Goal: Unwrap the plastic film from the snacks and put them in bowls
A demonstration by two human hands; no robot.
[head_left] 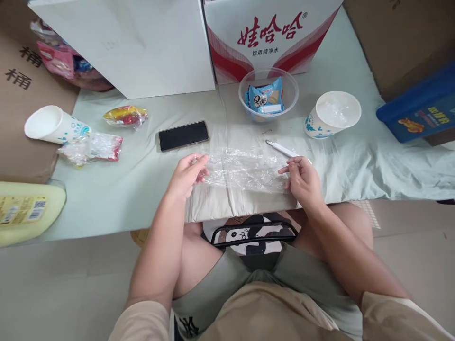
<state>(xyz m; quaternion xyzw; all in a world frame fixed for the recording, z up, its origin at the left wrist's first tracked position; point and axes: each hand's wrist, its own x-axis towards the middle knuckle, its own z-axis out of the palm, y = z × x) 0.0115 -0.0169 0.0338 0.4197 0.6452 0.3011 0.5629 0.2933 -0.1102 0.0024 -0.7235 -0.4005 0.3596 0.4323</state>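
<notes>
A clear, crinkled plastic bag (pixel 241 170) is stretched flat along the front of the cloth-covered table. My left hand (pixel 188 176) pinches its left end between thumb and fingers. At the opposite end my right hand (pixel 303 179) has its fingers curled at the bag's edge, gripping it. Just beyond the right fingers lies a slim white-handled tool (pixel 282 148), its dark tip pointing away to the left; its near end is partly behind the hand. A black phone (pixel 184 136) rests face up beyond my left hand.
Behind stand a clear bowl (pixel 245 102) of blue snack packets and a paper cup (pixel 313 125) with plastic inside. Leftward are a tipped paper cup (pixel 46 124), wrapped snacks (pixel 124 116) and a yellow-green container (pixel 53 203). White boxes (pixel 142 47) line the back; a blue container (pixel 419 113) stands right.
</notes>
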